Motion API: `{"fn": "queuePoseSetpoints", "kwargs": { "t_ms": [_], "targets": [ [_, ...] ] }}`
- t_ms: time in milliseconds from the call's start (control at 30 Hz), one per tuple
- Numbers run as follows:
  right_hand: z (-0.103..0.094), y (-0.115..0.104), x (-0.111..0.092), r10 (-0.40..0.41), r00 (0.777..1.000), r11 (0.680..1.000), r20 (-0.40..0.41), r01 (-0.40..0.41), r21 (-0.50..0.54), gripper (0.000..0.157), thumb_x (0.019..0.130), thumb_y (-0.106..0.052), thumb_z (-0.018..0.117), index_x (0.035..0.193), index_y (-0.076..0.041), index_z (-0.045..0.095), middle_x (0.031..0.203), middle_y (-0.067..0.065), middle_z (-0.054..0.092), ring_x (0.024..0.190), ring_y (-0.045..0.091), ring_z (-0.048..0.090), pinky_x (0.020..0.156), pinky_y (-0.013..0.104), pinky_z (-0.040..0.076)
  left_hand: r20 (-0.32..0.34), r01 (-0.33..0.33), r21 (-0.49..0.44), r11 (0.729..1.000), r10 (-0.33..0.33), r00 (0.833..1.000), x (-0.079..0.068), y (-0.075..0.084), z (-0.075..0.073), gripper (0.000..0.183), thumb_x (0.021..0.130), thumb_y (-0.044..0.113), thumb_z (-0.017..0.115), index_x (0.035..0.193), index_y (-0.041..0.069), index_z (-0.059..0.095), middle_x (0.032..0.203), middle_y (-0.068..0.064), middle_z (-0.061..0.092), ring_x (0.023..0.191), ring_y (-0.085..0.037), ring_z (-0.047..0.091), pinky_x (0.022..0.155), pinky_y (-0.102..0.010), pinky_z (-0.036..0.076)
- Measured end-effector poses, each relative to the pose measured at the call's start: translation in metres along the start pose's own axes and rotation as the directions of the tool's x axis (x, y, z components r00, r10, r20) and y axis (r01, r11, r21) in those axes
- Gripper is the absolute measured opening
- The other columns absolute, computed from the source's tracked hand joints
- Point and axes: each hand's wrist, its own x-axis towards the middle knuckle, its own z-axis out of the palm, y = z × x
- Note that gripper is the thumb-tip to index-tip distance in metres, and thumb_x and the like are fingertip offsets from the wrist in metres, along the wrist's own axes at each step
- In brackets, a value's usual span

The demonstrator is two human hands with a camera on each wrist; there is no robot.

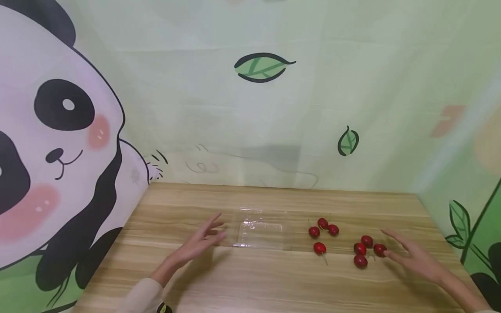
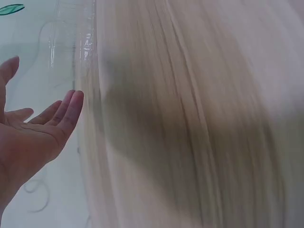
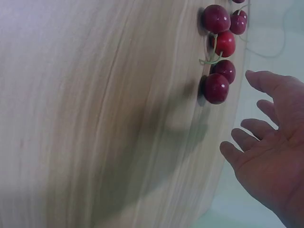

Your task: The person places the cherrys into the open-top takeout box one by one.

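Observation:
A clear plastic container lies on the wooden table, left of the cherries in the head view. My left hand hovers just to its left, fingers extended and holding nothing. Two loose groups of red cherries lie to the right; one group is nearer the container and the other is by my right hand. That right hand is spread, its fingertips close to the rightmost cherry. In the right wrist view, the palm faces up with relaxed fingers and nothing in it, beside dark red cherries with green stems.
The wood-grain table backs onto a pale green cloth printed with leaves and a large panda. A dark band with a yellow-green detail shows at the left sleeve.

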Motion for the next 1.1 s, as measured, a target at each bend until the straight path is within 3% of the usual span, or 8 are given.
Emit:
{"fn": "queuePoseSetpoints", "kwargs": {
  "t_ms": [200,267,333,433,500,633,900,1100],
  "targets": [
    [0.001,0.007,0.003,0.047,0.999,0.999,-0.012,-0.047,0.026,0.053,0.098,-0.012,0.068,0.141,0.012,0.05,0.14,0.04,0.052,0.124,0.059,0.049,0.097,0.071,0.045,0.069,0.015,-0.121,0.993,-0.007,0.998,0.014,-0.006,0.003,0.078,0.105,0.021,0.057,0.165,0.01,0.009,0.162,-0.032,0.027,0.143,-0.051,0.041,0.113,-0.055,0.045],
    [0.001,0.009,0.006,0.073,0.997,0.997,-0.021,-0.072,0.034,0.05,0.098,-0.013,0.067,0.139,0.011,0.052,0.139,0.038,0.054,0.122,0.042,0.058,0.095,0.062,0.052,0.077,0.017,-0.13,0.991,-0.007,0.997,0.018,-0.008,0.003,0.078,0.105,0.022,0.057,0.165,0.012,0.008,0.163,-0.031,0.025,0.145,-0.051,0.038,0.115,-0.057,0.041],
    [0.003,0.012,0.008,0.081,0.996,0.995,-0.03,-0.08,0.052,0.047,0.098,-0.012,0.067,0.137,0.011,0.055,0.137,0.038,0.056,0.118,0.015,0.063,0.092,0.049,0.059,0.076,0.017,-0.14,0.99,-0.007,0.997,0.021,-0.01,0.004,0.078,0.105,0.021,0.057,0.165,0.013,0.008,0.164,-0.031,0.024,0.146,-0.051,0.036,0.116,-0.058,0.039],
    [0.005,0.016,0.009,0.072,0.995,0.994,-0.063,-0.066,0.092,0.041,0.097,-0.008,0.067,0.132,0.012,0.058,0.132,0.038,0.058,0.108,-0.02,0.049,0.083,0.025,0.06,0.07,0.024,-0.163,0.986,-0.013,0.997,0.024,-0.014,0.005,0.076,0.106,0.02,0.056,0.166,0.014,0.009,0.164,-0.032,0.023,0.146,-0.052,0.035,0.116,-0.056,0.041],
    [0.007,0.019,0.008,0.069,0.994,0.994,-0.089,-0.06,0.094,0.037,0.097,-0.005,0.067,0.129,0.011,0.061,0.129,0.037,0.061,0.105,-0.029,0.039,0.078,0.015,0.056,0.078,0.032,-0.179,0.983,-0.018,0.997,0.025,-0.016,0.006,0.076,0.106,0.02,0.056,0.166,0.015,0.01,0.164,-0.032,0.022,0.146,-0.052,0.036,0.114,-0.053,0.044],
    [0.008,0.025,0.007,0.083,0.99,0.995,-0.117,-0.076,0.06,0.03,0.097,-0.005,0.067,0.123,0.009,0.066,0.124,0.034,0.065,0.101,-0.03,0.037,0.075,0.013,0.054,0.112,0.042,-0.197,0.979,-0.02,0.993,0.027,-0.02,0.01,0.074,0.107,0.017,0.054,0.166,0.018,0.009,0.165,-0.032,0.02,0.145,-0.051,0.038,0.114,-0.051,0.045],
    [0.01,0.035,0.008,0.051,0.992,0.999,-0.114,-0.049,0.017,0.026,0.091,0.0,0.07,0.117,0.007,0.069,0.117,0.031,0.069,0.097,-0.026,0.044,0.074,0.016,0.055,0.149,0.053,-0.166,0.985,-0.028,0.988,0.027,-0.019,0.015,0.072,0.106,0.015,0.054,0.166,0.02,0.014,0.167,-0.026,0.022,0.15,-0.047,0.031,0.12,-0.061,0.031],
    [0.012,0.04,0.01,0.054,0.994,0.996,-0.094,-0.06,-0.061,0.021,0.085,-0.004,0.077,0.107,-0.005,0.076,0.109,0.014,0.073,0.096,-0.014,0.052,0.076,0.022,0.055,0.176,0.032,-0.141,0.989,-0.007,0.984,0.03,-0.019,0.014,0.069,0.106,0.019,0.054,0.165,0.016,0.017,0.163,-0.028,0.03,0.145,-0.045,0.04,0.117,-0.053,0.04]
  ]
}}
